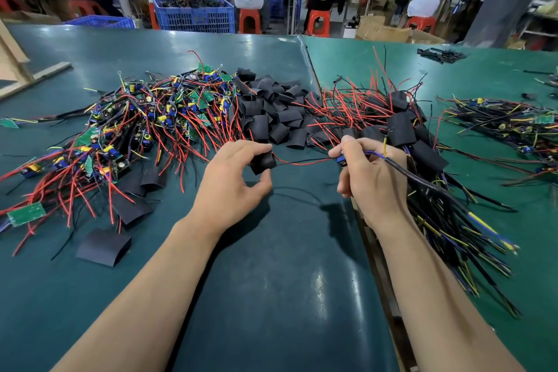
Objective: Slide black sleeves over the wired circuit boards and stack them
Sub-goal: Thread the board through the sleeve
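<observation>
Between the 2 hands, just above the green table mat, a thin red and black wire pair runs from a black sleeve to a small circuit board. The left hand pinches the sleeve between curled fingers and thumb; the wire pair enters the sleeve on the side facing the right hand. The right hand is closed around the board, of which only a blue component shows past the fingers, and around its dark sheathed cable with blue and yellow leads, which trails back past the wrist.

Beyond the left hand lies a heap of loose black sleeves, touching one another. To the outer side of the left hand spreads a tangled pile of unsleeved boards with red, black, yellow and blue wires; several flat sleeves lie apart on the mat beside the left forearm.

Beyond and to the outer side of the right hand lies a pile of sleeved boards, their red wires fanned away from the person and their sheathed cables running alongside the right forearm. Further out on that side rests another bundle of wired boards.

Past the far table edge, several people sit on red stools at benches, beside a blue crate.
</observation>
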